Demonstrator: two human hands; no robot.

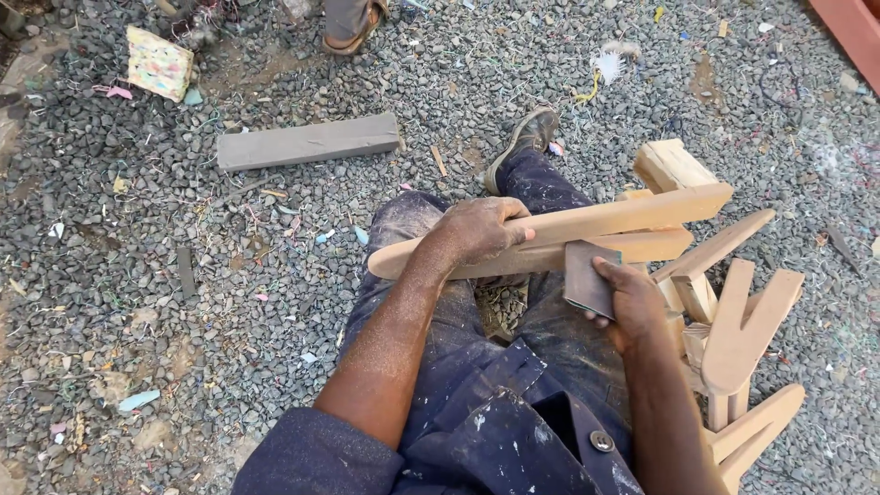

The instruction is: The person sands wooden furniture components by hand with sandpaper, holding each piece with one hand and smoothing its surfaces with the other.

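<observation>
My left hand (478, 229) grips a long curved wooden piece (632, 215) that lies across my knees, with a second similar piece (642, 247) just beneath it. My right hand (628, 298) holds a folded sheet of dark sandpaper (587, 278) pressed against the lower edge of the wood. I sit on gravel in dusty dark blue work trousers (403, 220) and a paint-flecked jacket.
A pile of several shaped wooden parts (742, 321) lies at my right, with a small wooden block (671, 165) behind it. A grey rectangular bar (307, 142) rests on the gravel (137, 275) ahead. Another person's sandalled foot (353, 27) shows at the top.
</observation>
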